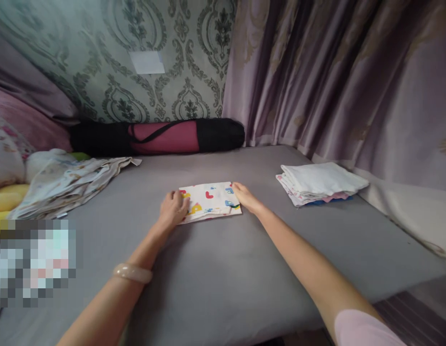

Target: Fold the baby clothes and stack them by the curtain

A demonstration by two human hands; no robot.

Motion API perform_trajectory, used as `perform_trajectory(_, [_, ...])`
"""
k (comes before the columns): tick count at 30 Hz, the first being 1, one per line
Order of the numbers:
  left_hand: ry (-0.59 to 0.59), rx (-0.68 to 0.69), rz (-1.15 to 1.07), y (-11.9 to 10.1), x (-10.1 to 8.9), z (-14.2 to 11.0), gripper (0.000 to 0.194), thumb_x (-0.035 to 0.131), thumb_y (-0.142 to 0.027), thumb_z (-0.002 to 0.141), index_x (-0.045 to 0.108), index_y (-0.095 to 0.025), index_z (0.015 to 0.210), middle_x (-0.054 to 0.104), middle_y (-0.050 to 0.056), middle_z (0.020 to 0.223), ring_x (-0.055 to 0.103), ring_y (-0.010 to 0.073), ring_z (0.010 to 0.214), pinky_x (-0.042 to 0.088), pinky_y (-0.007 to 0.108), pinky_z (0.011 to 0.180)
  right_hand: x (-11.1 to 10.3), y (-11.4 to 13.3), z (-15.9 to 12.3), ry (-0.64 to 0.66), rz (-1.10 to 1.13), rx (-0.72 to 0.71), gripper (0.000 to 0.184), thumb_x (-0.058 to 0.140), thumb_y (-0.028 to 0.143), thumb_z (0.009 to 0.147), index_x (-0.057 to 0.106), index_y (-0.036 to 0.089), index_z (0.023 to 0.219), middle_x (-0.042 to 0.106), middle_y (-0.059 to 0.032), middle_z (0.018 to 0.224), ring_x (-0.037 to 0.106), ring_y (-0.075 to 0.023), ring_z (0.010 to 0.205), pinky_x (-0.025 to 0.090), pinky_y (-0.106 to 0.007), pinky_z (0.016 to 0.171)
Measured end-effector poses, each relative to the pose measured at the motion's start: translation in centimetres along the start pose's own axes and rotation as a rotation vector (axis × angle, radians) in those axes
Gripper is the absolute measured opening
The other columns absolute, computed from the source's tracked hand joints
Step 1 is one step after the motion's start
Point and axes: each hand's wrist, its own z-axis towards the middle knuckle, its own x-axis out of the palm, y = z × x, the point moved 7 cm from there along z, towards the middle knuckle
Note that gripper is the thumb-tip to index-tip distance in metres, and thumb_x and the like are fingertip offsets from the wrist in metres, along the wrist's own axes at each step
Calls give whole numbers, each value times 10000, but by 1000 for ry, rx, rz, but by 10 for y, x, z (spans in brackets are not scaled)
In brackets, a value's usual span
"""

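Note:
A folded white cloth (210, 198) with red, yellow and blue prints lies flat on the grey bed sheet (208, 269), its layers showing along the near edge. My left hand (173, 209) grips the cloth's left edge, fingers curled over it, and a pale bangle circles that wrist. At the far right corner, my right hand (245, 196) pinches the cloth between thumb and fingers. The undersides of both hands are hidden.
Folded cloths (323, 180) are stacked to the right. Rumpled patterned fabric (78, 185) and yellow plush (8, 204) lie left. A black and maroon long bag (165, 137) rests along the wall. Purple curtains (316, 77) hang at right; a pixelated patch covers the lower left.

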Motion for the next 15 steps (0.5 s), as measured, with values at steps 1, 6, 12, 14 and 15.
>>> perform_trajectory(1, [-19,-35,-6,8,-5,-2,533,387,-436,895,516,-93,1283,540,220,1294,526,299,1203,415,377,982,-6,-6,-3,-7,79,74,381,371,376,950,633,176,1140,697,-73,1089,629,-187,1031,484,-269,866])
perform_trajectory(6, [92,-158,-162,28,-17,-10,438,498,-434,815,639,-97,1057,703,172,994,650,282,919,471,312,735,-12,-21,-19,49,168,279,214,541,310,877,660,145,811,676,-29,695,636,-121,602,484,-186,561])
perform_trajectory(12, [183,-303,-420,30,-17,-10,323,623,-471,661,652,-157,729,604,28,521,583,198,545,370,255,495,-2,-23,-13,107,163,411,290,597,341,845,570,155,623,520,9,413,473,-99,341,379,-193,363])
perform_trajectory(14, [215,-364,-554,30,-12,-10,343,659,-500,614,617,-161,648,488,-16,419,498,157,453,320,239,442,0,-21,-9,138,171,423,309,608,345,834,547,159,595,493,17,392,438,-83,329,339,-178,338])
perform_trajectory(15, [234,-389,-606,31,-9,-10,362,675,-517,592,596,-164,614,442,-31,397,455,138,423,293,231,423,1,-20,-7,153,172,421,306,610,331,828,538,160,584,487,20,391,428,-76,330,322,-172,333])
